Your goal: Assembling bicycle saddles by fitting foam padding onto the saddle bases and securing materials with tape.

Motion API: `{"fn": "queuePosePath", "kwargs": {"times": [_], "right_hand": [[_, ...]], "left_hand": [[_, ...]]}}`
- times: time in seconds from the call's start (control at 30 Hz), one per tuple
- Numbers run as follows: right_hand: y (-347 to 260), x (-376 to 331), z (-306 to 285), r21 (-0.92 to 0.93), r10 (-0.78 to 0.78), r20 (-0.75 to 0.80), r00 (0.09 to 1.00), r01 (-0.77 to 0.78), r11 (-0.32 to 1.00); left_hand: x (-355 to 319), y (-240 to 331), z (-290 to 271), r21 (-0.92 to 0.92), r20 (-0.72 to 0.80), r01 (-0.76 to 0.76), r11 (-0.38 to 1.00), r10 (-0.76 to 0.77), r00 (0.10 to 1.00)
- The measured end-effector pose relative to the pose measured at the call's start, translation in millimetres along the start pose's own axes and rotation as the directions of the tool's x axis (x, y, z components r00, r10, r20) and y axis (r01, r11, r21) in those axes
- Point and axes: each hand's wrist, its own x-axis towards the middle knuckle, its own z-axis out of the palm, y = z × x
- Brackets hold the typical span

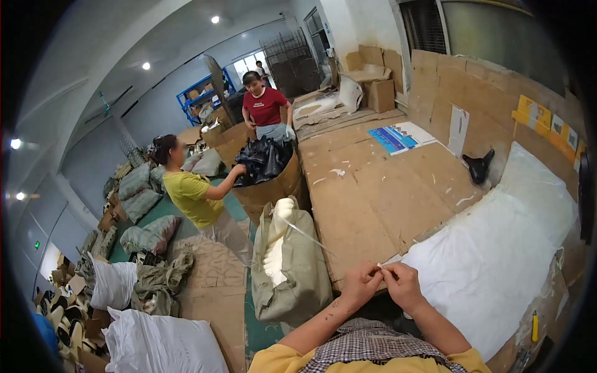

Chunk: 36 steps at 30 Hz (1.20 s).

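My left hand [360, 286] and my right hand [403, 286] meet at the near edge of the cardboard-covered table [373, 205]. Both are closed, fingertips pinched together around a small white piece [380, 265], too small to name. Just left of them stands an olive-green sack [305, 280], its top open, with cream-coloured moulded pieces [275, 255] showing inside. A thin pale strip [308, 237] stretches from the sack's opening toward the table edge. White sheeting [491, 255] covers the table to the right of my hands.
A black moulded piece [478, 166] and a blue printed sheet [398, 137] lie on the table; a yellow-handled cutter [535, 326] is at right. Two people work at a large carton [267, 193] of black pieces [264, 160]. White sacks [165, 345] crowd the floor at left.
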Motion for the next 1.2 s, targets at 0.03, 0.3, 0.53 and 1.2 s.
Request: {"fn": "queuePosePath", "kwargs": {"times": [0.03,0.3,0.53,1.2], "right_hand": [[5.4,-2.1,-0.1,-0.004,0.000,0.007,1.000,0.001,1.000],[28.9,-4.4,-23.7,0.128,0.115,0.162,0.980,-0.136,0.982],[12.9,-16.9,-45.2,0.414,0.475,0.409,0.779,-0.622,0.664],[60.5,-34.8,-57.1,0.425,0.495,0.332,0.803,-0.596,0.681]], "left_hand": [[-1.5,-2.2,3.0,-0.028,0.003,0.030,0.999,-0.030,1.000],[-8.2,-0.1,29.3,-0.302,0.138,0.271,0.914,-0.240,0.961],[-28.5,-2.0,39.2,-0.654,0.407,0.618,0.435,-0.487,0.773],[-30.3,-21.0,59.2,-0.192,0.407,0.461,0.866,-0.358,0.841]]}}
